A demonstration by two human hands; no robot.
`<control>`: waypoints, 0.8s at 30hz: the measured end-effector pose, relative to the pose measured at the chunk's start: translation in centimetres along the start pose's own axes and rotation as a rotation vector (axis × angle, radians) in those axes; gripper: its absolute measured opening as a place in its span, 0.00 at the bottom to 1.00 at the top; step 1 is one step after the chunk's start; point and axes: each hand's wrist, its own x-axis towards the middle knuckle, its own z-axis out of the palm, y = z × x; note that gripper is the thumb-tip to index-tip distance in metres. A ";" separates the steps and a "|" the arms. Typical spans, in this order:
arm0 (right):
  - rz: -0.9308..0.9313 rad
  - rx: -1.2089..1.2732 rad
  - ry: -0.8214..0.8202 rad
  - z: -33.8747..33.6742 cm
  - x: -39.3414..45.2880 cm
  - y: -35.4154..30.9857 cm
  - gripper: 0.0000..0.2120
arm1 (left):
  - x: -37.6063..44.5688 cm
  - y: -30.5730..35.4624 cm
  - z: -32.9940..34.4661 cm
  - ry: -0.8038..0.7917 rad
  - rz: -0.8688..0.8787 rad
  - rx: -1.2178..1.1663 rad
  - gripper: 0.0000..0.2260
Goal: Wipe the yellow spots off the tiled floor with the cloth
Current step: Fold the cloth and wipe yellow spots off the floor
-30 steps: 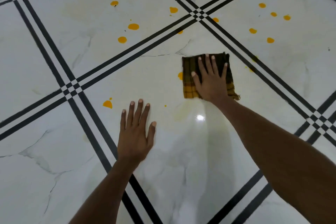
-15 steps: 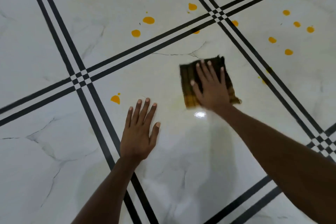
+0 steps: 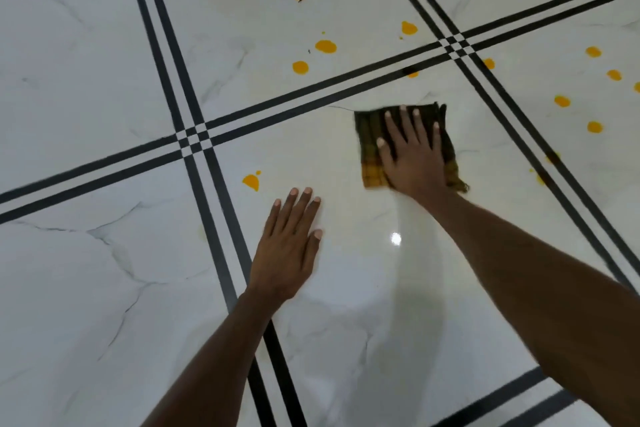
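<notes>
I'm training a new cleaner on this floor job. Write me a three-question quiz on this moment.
1. True or false: the right hand presses flat on the dark green and yellow checked cloth.
2. Multiple choice: the left hand is A) gripping a cloth, B) resting open on the white marble-look tiled floor, C) lifted off the floor.
3. Fill in: the teardrop-shaped yellow spot nearest the left hand lies on the ____ tile as the cloth.

Key: 1 true; 2 B; 3 same
</notes>
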 end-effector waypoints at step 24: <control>-0.738 -0.015 -0.102 2.8 -6.8 -16.7 0.28 | -1.5 -10.3 -5.2 0.190 -0.524 -0.028 0.28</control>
